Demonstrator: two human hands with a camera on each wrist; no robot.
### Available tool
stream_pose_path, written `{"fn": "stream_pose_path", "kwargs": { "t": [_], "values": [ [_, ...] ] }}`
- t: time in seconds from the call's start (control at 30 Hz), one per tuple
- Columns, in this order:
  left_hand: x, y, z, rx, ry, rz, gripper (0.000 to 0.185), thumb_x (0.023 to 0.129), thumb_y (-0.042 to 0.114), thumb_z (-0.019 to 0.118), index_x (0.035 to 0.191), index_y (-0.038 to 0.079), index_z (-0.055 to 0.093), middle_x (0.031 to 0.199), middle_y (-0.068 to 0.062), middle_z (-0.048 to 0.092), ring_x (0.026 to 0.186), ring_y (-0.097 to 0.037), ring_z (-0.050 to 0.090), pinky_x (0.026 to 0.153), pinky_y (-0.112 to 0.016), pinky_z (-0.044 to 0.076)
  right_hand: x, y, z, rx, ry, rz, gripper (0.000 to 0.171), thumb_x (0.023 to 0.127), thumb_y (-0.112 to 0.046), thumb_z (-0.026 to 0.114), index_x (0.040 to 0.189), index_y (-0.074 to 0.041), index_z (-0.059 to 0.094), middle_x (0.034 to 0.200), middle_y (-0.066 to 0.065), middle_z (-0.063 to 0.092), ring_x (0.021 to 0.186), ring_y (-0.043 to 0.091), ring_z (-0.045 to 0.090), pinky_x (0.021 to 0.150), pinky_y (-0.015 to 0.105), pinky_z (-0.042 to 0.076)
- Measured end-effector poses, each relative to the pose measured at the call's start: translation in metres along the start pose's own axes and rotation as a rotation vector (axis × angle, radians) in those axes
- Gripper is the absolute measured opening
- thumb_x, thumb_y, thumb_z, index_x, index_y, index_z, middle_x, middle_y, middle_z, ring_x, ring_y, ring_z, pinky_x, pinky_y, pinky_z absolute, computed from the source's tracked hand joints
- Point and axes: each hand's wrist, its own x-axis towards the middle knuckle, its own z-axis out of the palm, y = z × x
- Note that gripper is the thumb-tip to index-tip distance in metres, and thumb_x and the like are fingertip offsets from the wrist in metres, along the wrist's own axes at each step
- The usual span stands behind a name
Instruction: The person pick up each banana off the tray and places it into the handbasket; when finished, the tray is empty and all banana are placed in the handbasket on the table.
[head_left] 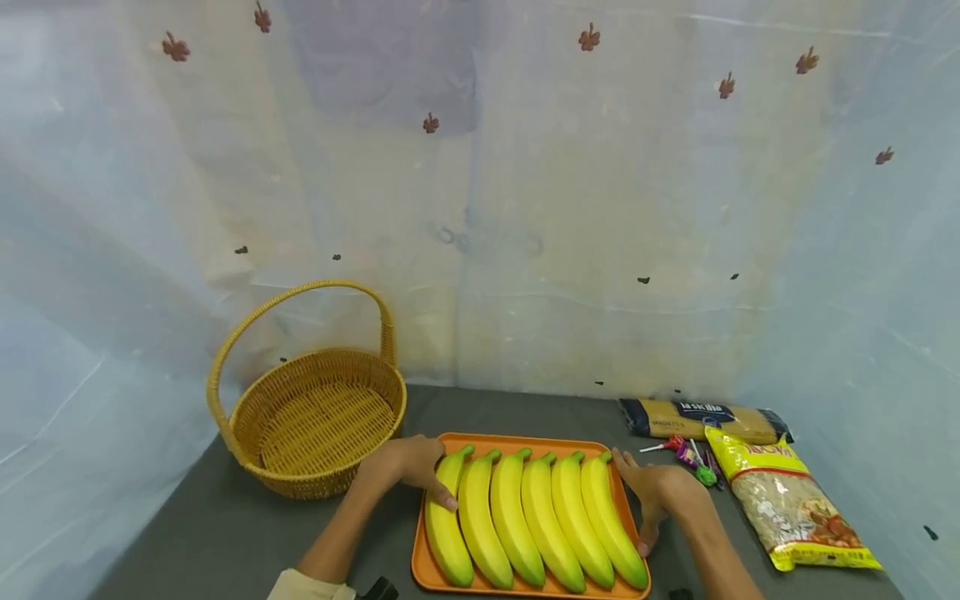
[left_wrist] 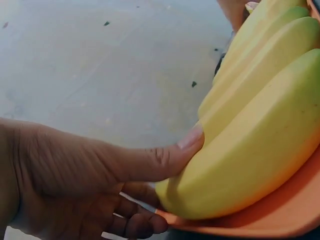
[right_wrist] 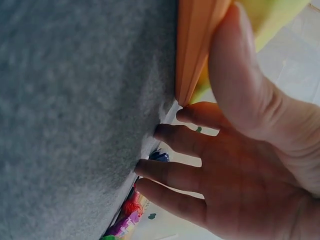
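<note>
Wicker basket (head_left: 322,429) stands near the worktop's (head_left: 480,408) back edge, its woven floor showing. My left hand (head_left: 408,465), fingers loosely bent, lays its thumb on the leftmost of six bananas (head_left: 536,508) inside the orange tray (head_left: 525,440). My right hand (head_left: 654,492), fingers spread, touches the tray's right edge; lollipops (head_left: 703,475) and a yellow bag (head_left: 795,504) lie beyond.

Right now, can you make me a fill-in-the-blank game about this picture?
1. The tray is coloured ____.
2. The number of bananas lying on it is ____.
3. Arching high over the wicker basket is its ____.
4. The spaghetti packet lies to the tray's left or right? To its ____.

Missing words: orange; six; handle; right.
</note>
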Motion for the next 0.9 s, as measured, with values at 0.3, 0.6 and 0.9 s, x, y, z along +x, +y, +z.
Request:
{"fn": "stream_pose_path", "kwargs": {
  "t": [0.3, 0.6, 0.9],
  "values": [
    [-0.016, -0.013, -0.015, -0.259, 0.004, 0.377, 0.067, 0.092, 0.063, 0.072, 0.13, 0.012, 0.05, 0.106, -0.006, 0.063, 0.087, -0.016, 0.062, 0.075, -0.035, 0.054, -0.012, -0.009, -0.003, 0.028, -0.001, -0.011, 0.128, 0.069, -0.028, 0.098, 0.167, -0.006, 0.018, 0.171, 0.025, 0.023, 0.151, 0.059, 0.031, 0.115, 0.076, 0.032],
    [-0.049, 0.011, -0.038, -0.662, 0.139, 0.474, 0.052, 0.103, 0.024, 0.068, 0.141, 0.016, 0.032, 0.117, -0.019, 0.068, 0.093, -0.022, 0.071, 0.082, -0.038, 0.058, -0.018, -0.008, -0.007, 0.028, -0.005, -0.009, 0.128, 0.069, -0.03, 0.097, 0.167, -0.007, 0.017, 0.172, 0.025, 0.023, 0.15, 0.058, 0.034, 0.116, 0.075, 0.032],
    [-0.065, -0.001, -0.052, -0.815, 0.538, 0.426, 0.065, 0.11, 0.031, 0.056, 0.166, 0.026, 0.024, 0.145, -0.024, 0.048, 0.107, -0.03, 0.061, 0.088, -0.039, 0.056, -0.014, -0.006, -0.006, 0.021, -0.015, -0.039, 0.128, 0.071, -0.033, 0.096, 0.167, -0.005, 0.016, 0.171, 0.028, 0.022, 0.148, 0.058, 0.037, 0.117, 0.074, 0.032]
  ]
}}
